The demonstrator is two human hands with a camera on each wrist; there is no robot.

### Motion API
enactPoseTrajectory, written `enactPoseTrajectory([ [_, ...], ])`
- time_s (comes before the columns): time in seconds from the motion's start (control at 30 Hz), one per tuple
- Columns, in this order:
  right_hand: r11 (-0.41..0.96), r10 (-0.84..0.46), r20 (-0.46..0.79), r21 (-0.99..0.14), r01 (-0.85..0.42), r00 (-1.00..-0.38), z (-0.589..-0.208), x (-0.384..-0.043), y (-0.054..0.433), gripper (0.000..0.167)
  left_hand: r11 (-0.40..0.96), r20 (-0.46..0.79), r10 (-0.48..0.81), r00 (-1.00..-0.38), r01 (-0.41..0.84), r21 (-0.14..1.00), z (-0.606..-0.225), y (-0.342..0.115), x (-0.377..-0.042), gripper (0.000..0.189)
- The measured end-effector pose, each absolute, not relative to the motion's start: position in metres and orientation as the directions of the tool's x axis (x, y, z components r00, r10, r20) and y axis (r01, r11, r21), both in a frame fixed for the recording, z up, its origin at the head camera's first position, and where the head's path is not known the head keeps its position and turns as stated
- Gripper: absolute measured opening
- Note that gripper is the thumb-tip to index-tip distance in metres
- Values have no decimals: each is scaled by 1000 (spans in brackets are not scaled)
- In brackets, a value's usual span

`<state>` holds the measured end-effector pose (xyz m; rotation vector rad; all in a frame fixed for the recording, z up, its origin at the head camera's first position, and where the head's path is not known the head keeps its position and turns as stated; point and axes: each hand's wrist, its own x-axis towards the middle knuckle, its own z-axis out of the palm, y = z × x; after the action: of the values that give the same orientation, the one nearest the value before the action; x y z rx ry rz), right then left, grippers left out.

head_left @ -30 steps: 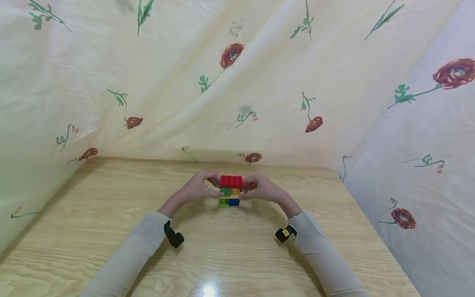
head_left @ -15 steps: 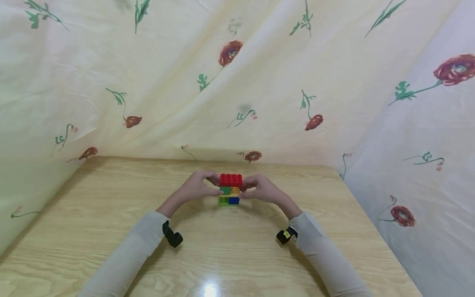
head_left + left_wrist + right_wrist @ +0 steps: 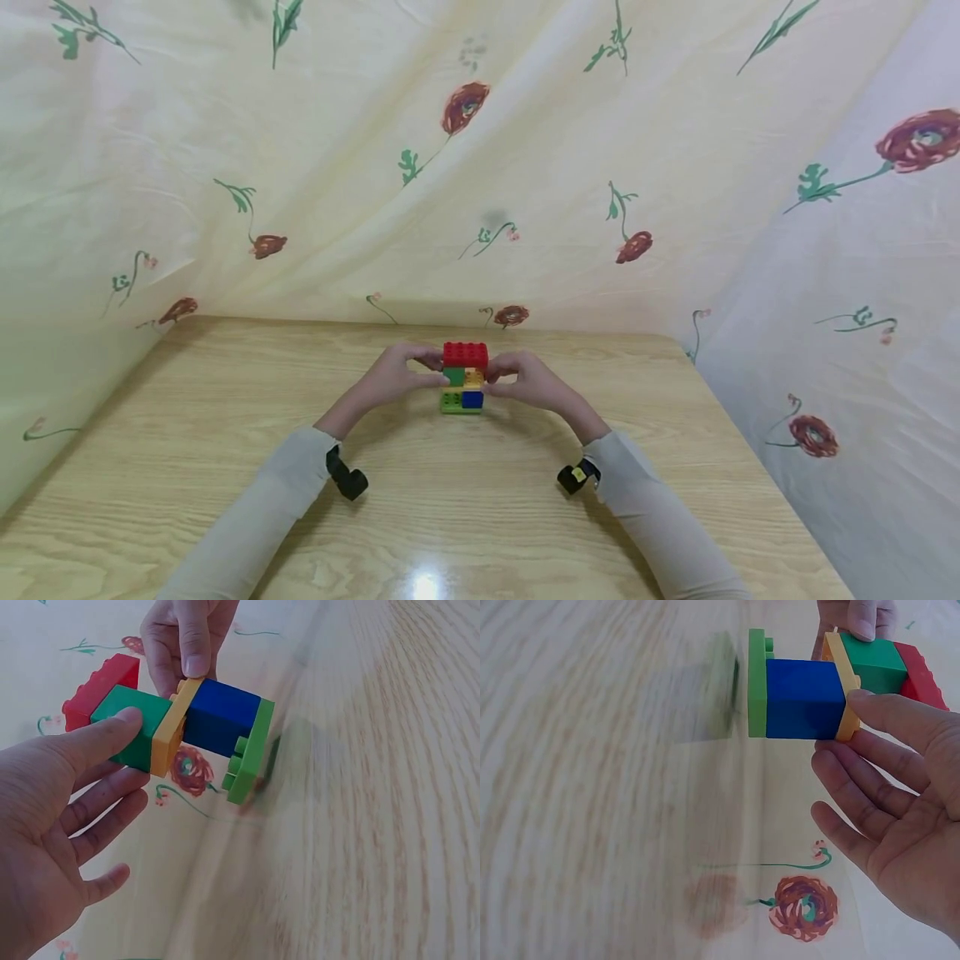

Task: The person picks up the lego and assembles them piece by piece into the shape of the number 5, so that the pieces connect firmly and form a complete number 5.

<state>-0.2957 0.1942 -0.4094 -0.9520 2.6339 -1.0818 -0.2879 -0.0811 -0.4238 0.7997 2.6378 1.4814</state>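
Observation:
A small stack of toy building bricks (image 3: 472,399) is held upright between both hands, its base close over the table. From the bottom it has a light green plate (image 3: 757,690), a blue brick (image 3: 802,699), a yellow-orange plate (image 3: 166,746), a green brick (image 3: 135,712) and a red brick (image 3: 465,353) on top. My left hand (image 3: 397,377) grips the stack from the left, thumb on the green brick and fingers behind. On the other side my right hand (image 3: 531,382) pinches the yellow-orange plate, its thumb at the plate's end and the lower fingers spread loosely.
The wood-grain table (image 3: 450,517) reaches back to a floral cloth (image 3: 337,250) that hangs behind it and on both sides. Each wrist wears a black camera, the left wrist camera (image 3: 347,475) and the right wrist camera (image 3: 576,477).
The brick stack has risen slightly, most clearly at the red brick, and more of the light green plate and blue brick shows. Both hands keep their hold on it.

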Motion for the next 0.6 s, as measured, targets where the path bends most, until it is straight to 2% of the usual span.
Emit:
enactPoseTrajectory([
  [0.27, 542, -609, 110, -666, -513, -786, -403, -295, 193, 33, 426, 171, 397, -902, 346, 836, -419, -85, -289, 48],
  [0.6, 524, -591, 118, -695, -492, -798, -403, -291, 192, 33, 390, 158, 385, -909, 315, 865, -414, -85, -285, 47],
])
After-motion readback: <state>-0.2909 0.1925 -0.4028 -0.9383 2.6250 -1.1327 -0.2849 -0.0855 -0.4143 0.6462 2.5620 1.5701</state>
